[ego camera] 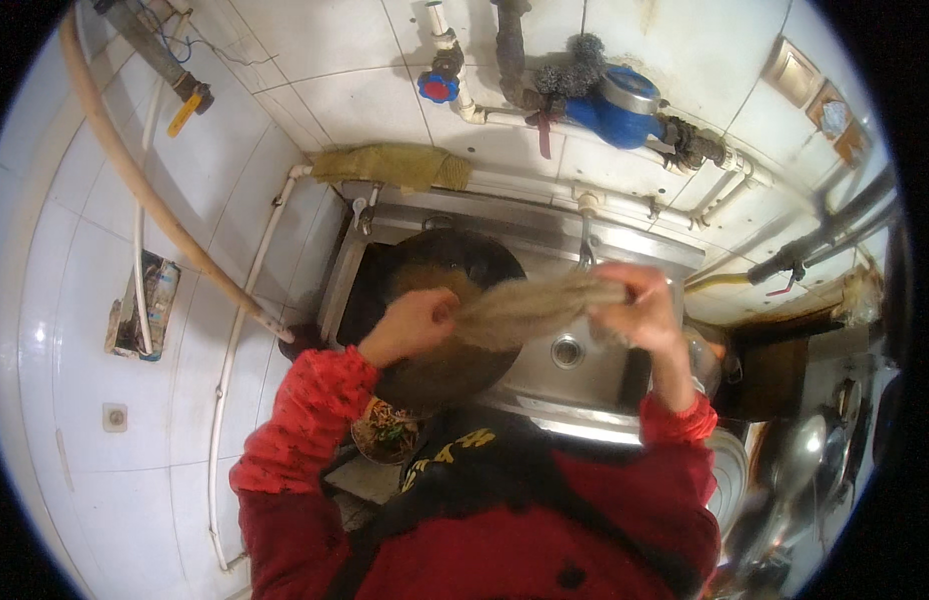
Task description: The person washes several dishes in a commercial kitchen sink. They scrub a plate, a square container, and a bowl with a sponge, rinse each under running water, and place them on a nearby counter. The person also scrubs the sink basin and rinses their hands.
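Note:
A brown-grey cloth (528, 311), blurred, is stretched between my two hands above a stainless steel sink (543, 382). My left hand (416, 326) grips one end of it, over a large dark wok (464, 371). At the other end, my right hand (641, 307) is closed on the cloth near the faucet (587, 244). The wok rests across the left part of the sink; its inside is partly hidden by the cloth and my left hand. The sink's drain (567, 350) shows below the cloth.
A bowl of food scraps (384, 431) stands below the wok. A yellow-green cloth (393, 166) hangs on the wall pipe behind the sink. A wooden pole (161, 214) leans at the left. Above are a blue water meter (622, 109) and a valve (438, 88). Metal utensils (798, 450) lie at the right.

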### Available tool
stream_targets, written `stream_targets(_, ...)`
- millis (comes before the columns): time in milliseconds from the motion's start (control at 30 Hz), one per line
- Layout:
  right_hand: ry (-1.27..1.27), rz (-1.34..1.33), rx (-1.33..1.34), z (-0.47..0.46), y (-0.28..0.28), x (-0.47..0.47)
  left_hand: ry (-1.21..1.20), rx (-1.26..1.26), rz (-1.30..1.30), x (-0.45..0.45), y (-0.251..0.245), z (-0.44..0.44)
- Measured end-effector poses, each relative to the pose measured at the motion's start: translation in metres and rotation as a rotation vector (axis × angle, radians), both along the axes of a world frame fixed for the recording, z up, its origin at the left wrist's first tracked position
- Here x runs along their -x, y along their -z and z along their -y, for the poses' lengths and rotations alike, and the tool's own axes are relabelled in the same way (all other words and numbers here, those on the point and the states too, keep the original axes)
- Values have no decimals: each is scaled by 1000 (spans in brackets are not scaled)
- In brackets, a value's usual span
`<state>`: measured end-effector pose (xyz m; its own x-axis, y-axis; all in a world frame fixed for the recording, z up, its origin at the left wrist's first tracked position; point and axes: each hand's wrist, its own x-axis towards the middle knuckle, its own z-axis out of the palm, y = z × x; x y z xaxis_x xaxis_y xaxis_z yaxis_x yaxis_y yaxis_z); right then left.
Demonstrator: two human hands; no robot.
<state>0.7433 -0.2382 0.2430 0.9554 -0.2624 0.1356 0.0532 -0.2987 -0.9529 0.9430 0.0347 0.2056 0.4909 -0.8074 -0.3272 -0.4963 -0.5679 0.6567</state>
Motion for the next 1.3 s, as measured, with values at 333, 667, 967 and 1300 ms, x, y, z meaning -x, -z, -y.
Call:
stream_targets(333,-83,484,461,-11,-5,-67,-67,441,346,28,-23,85)
stream_targets(667,155,364,1307,124,101,-167,-254,256,806,-118,54,187)
stream_targets(967,45,111,960,149,142,-149,-15,200,881,-123,92,164)
stream_targets(1300,227,79,860,46,76,-126,-415,171,468,-80,123,-67)
